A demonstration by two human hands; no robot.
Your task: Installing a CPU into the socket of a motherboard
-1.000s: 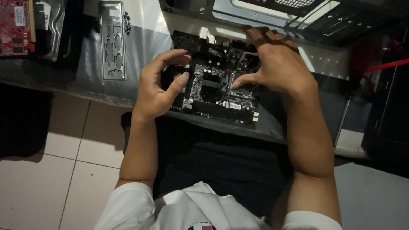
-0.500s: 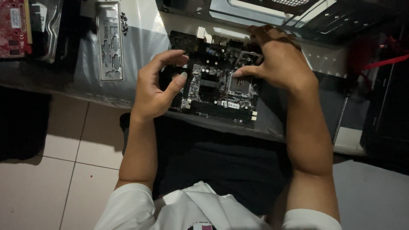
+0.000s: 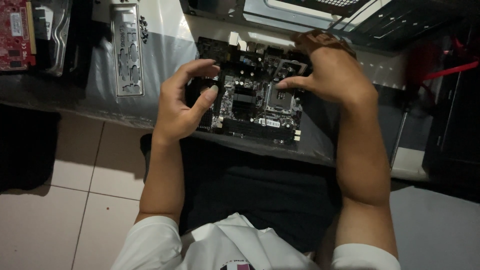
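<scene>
Seemingly, from the head camera, the work in hand is on a bare motherboard (image 3: 250, 107). It lies flat on a grey sheet (image 3: 165, 50) at the near edge of the work surface, just in front of the person's lap. An open computer case (image 3: 300, 12) sits behind it.

The left hand (image 3: 182, 102) is at the board's left edge. Its fingers arch over the near-left corner and the thumb reaches in toward the dark heatsink. The hand makes a loose C with a clear gap between thumb and fingers, so it is released, closed on nothing, and at most steadying the edge.

The right hand (image 3: 330, 75) hovers over the board's right half. Its forefinger points down at the silver processor socket (image 3: 277, 95), touching it or just above it. Its other fingers are blurred near the far edge, so I cannot tell whether they grip anything.

I judge the step to be work at the socket itself, with the board held still rather than lifted or carried. Any move at the socket would call for a light, precise touch on its frame or lever, never on the contacts. The left hand would need to brace the board so that it does not slide on the sheet.

To the left, well apart, lie a metal port shield (image 3: 127, 50) with a few small screws (image 3: 144, 27) just beside it, and a red expansion card (image 3: 15, 32). A pale tiled floor (image 3: 75, 200) shows below.
</scene>
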